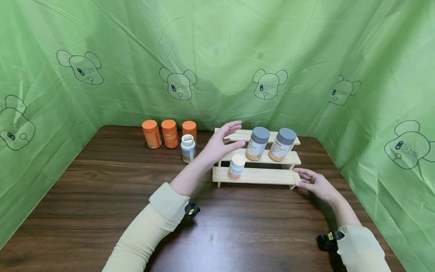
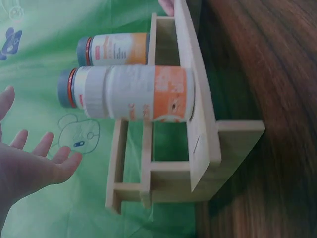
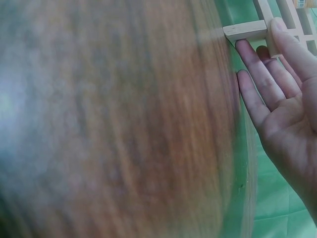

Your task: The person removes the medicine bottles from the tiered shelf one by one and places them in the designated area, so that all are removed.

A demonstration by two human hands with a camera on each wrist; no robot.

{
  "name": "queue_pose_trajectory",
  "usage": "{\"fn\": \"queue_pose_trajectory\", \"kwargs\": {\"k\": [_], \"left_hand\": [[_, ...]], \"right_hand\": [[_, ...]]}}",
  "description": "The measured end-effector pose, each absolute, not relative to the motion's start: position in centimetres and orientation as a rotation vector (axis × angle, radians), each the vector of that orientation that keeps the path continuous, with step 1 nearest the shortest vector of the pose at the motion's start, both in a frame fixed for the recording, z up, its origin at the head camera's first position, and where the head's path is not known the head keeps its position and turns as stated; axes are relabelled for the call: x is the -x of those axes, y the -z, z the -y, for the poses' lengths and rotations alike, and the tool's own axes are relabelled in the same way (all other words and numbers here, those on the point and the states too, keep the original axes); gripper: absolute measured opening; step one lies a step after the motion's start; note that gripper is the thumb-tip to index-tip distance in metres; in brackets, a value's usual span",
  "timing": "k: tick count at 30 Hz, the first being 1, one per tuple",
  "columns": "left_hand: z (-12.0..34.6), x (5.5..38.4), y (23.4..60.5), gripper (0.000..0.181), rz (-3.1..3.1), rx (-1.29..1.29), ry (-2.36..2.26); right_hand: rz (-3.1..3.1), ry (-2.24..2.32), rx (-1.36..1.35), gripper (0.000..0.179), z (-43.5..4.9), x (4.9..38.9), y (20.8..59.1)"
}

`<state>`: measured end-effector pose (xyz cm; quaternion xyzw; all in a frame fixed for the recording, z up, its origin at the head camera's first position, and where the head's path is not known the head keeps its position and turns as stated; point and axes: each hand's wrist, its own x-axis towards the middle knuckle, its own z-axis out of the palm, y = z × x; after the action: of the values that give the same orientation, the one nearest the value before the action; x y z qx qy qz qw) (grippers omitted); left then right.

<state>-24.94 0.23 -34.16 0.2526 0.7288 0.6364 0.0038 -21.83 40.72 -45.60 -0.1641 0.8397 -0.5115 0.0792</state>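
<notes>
A three-step wooden rack (image 1: 265, 175) stands on the table. My left hand (image 1: 219, 145) is raised over its left end, fingers spread and holding nothing; the left wrist view shows this hand (image 2: 37, 166) apart from the bottles. On the lowest step stands a small white bottle (image 1: 236, 167) with an orange-printed label. Two grey-capped bottles, one on the left (image 1: 257, 143) and one on the right (image 1: 282, 144), stand upright on the middle step. My right hand (image 1: 317, 186) grips the right end of the lowest step, its thumb in front and its fingers behind.
Three orange bottles, the left (image 1: 151, 134), middle (image 1: 169, 134) and right (image 1: 190, 127), stand at the table's back left. A white-capped bottle (image 1: 188, 149) stands before the right one. Green curtain (image 1: 224, 49) surrounds the back and sides of the dark wooden table (image 1: 102, 196).
</notes>
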Motion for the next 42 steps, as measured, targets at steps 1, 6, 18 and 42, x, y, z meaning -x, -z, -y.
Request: {"fn": "queue_pose_trajectory", "kwargs": {"k": [1,6,18,42], "left_hand": [[-0.5,25.0,34.3,0.061,-2.292,-0.793,-1.988],[-1.6,25.6,34.9,0.062,-2.317,-0.793,-1.939],[-3.8,27.3,35.7,0.061,-2.305,-0.875,-1.88],[-5.2,30.3,35.4,0.052,-2.22,-0.973,-1.727]], "right_hand": [[-2.513,1.527,0.501,0.054,-40.7,21.9,45.6],[-2.528,1.51,0.497,0.054,-40.9,21.8,45.6],[-2.549,1.483,0.487,0.054,-40.9,21.7,45.8],[-2.516,1.535,0.502,0.053,-40.8,21.7,45.7]]}}
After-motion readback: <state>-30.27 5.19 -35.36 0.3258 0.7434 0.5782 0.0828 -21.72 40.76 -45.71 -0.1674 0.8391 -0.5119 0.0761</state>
